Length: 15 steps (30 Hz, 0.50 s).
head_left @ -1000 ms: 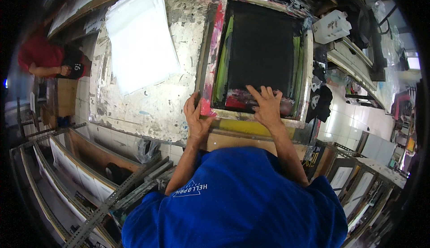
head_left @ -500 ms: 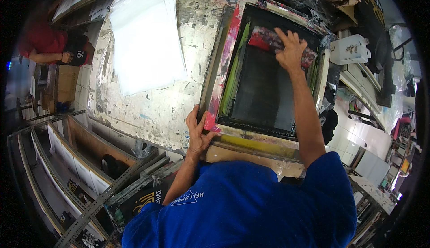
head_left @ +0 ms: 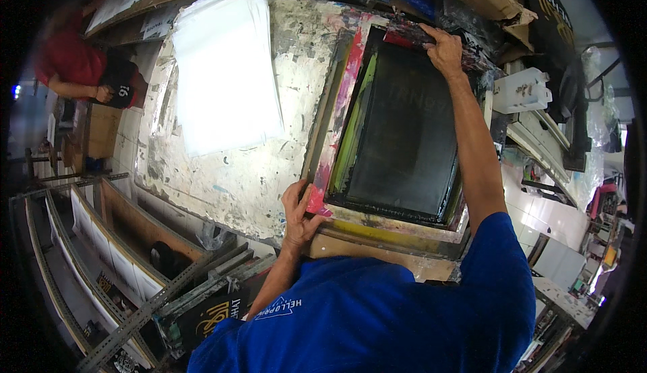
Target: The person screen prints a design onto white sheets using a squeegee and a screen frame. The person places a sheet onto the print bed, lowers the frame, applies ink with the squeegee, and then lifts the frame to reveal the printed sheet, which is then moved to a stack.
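A screen-printing frame [head_left: 342, 97], its rim smeared pink and white, lies on the paint-spattered table in front of me. Its dark mesh [head_left: 404, 130] is coated with black ink, and faint lettering shows in it. At the far end of the frame, my right hand [head_left: 445, 51] is closed over an ink-stained squeegee [head_left: 403, 39] with red on its left end. The squeegee lies across the frame, partly hidden by my fingers. My left hand [head_left: 296, 212] grips the near left corner of the frame, thumb and fingers around the edge.
White sheets [head_left: 226, 70] lie stacked on the table [head_left: 202, 177], left of the frame. A white plastic container [head_left: 520, 91] stands at the right. Lower left are shelves [head_left: 145, 228] with metal edges. Another person [head_left: 74, 70] in red stands at far left.
My right hand has pushed the squeegee away from me, from the upper mesh to the frame's far end. My left hand keeps its hold on the corner. The view has shifted slightly.
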{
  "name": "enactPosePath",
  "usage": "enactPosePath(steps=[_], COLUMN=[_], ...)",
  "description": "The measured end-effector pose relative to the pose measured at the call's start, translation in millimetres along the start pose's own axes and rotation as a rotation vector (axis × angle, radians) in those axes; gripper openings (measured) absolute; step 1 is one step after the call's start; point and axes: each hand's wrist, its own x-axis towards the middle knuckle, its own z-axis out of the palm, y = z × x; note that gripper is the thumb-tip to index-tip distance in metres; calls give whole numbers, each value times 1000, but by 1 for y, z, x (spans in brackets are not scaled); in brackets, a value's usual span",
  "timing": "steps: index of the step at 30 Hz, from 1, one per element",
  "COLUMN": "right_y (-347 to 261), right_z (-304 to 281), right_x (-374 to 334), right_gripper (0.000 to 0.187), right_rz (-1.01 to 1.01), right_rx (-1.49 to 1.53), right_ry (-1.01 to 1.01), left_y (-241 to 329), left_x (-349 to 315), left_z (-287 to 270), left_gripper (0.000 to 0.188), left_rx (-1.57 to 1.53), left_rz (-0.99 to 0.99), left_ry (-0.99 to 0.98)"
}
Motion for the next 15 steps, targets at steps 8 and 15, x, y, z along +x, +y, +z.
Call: enactPosePath(steps=[8, 15], right_y=[-20, -150], right_z=[-53, -139], right_x=[-39, -169], right_gripper=[65, 70], right_rz=[292, 414], right_rx=[413, 645], right_ry=[24, -159], left_y=[5, 26], left_x=[-4, 6], left_z=[5, -1], left_gripper=[86, 90], left_rx=[-65, -229], left_rz=[-72, 43], left_ry=[58, 237])
